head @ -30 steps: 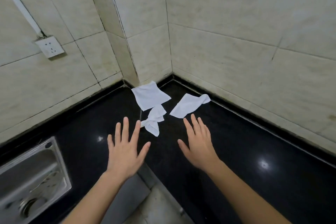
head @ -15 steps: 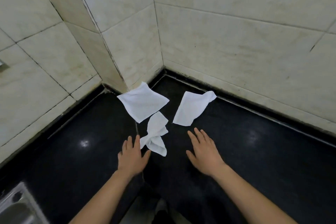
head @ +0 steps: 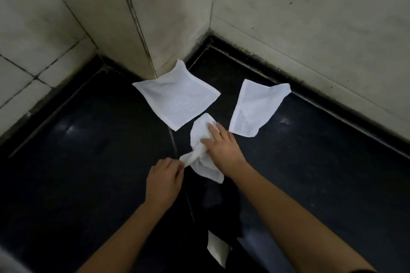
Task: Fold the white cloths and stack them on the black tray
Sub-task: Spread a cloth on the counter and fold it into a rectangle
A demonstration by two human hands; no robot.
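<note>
Three white cloths lie on a black counter (head: 88, 150) in a tiled corner. A flat square cloth (head: 175, 97) sits against the wall's outer corner. A partly folded cloth (head: 255, 106) lies to its right. Nearest me is a crumpled cloth (head: 200, 139). My left hand (head: 165, 178) pinches its lower left corner. My right hand (head: 221, 146) rests on top of it with straight fingers pressing it down. No black tray is in view.
Beige tiled walls (head: 310, 29) close the counter at the back and on both sides, with a jutting wall corner (head: 142, 40) in the middle. A seam (head: 177, 162) runs down the counter. A white scrap (head: 218, 250) shows at the bottom edge.
Both hands moved forward from hovering open above the counter. The left now pinches the crumpled cloth's corner and the right lies on it. The view tilted down and closer; the sink left the frame.
</note>
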